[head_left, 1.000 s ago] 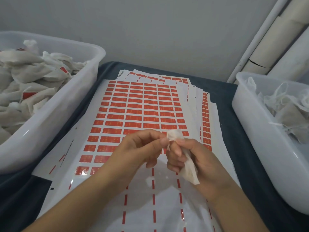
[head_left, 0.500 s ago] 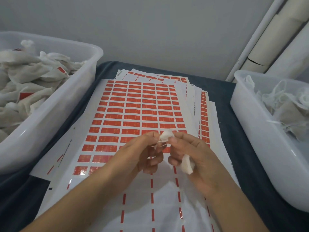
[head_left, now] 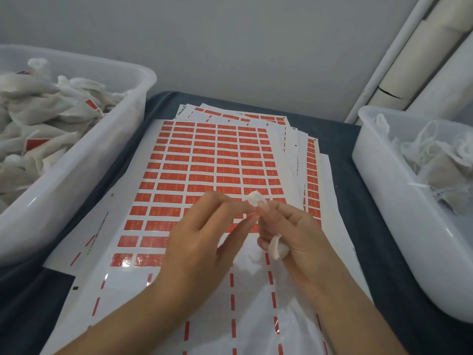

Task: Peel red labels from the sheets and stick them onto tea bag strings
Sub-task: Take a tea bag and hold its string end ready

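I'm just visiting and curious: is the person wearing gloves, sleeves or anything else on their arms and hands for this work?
No. Both the left hand and the right hand are bare, with no gloves. Both forearms are uncovered as far as the picture shows; no sleeve, watch, bracelet or ring is visible. The fingernails look short and unpainted.

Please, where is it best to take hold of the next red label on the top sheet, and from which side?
Probably at a corner of a label in the nearest full row of the top sheet. Below it the backing is already bare, so that lower edge is free to lift with a fingernail. Come from the near left: both hands, left and right, are busy with a tea bag.
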### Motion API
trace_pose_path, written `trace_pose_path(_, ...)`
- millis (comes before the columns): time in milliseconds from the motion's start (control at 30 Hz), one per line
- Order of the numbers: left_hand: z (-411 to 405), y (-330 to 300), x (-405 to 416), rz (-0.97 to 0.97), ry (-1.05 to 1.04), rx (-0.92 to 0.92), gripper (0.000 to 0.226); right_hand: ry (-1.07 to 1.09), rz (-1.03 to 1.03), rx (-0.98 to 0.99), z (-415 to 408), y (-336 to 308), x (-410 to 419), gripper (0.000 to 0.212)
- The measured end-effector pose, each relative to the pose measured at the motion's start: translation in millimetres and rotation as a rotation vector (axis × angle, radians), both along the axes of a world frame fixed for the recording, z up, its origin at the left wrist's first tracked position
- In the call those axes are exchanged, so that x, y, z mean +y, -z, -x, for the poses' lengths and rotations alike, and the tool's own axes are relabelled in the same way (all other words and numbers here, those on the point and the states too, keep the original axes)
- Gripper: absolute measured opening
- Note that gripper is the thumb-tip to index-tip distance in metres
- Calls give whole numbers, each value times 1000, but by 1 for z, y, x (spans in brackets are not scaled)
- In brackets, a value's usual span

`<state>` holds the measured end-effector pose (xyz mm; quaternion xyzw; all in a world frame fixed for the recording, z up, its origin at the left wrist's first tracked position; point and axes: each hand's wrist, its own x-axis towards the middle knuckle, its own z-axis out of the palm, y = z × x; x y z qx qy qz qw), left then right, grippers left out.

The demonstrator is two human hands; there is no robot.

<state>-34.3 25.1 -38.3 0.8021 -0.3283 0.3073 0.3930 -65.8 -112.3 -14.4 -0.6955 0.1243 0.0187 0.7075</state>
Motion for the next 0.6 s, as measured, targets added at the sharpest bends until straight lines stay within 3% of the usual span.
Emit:
trace_pose_path(200,-6,-3,0,-16,-60,66,19,-48,-57,-1,1,-1,1,18)
trace_pose_path(300,-6,-5,-1,50,32,236,12,-47,-13,-2,0,2,0,20)
trace_pose_path(367,-6,-8,-1,159,97,520,8,-31,33,-12,0,4,-2,26)
trace_pose_path(500,-19,-11,5,577,424,1467,18,-69,71,-32,0,4,-4,21)
trace_pose_path(600,-26,-3,9,893,625,1752,20,-125,11,-16,0,5,-2,17)
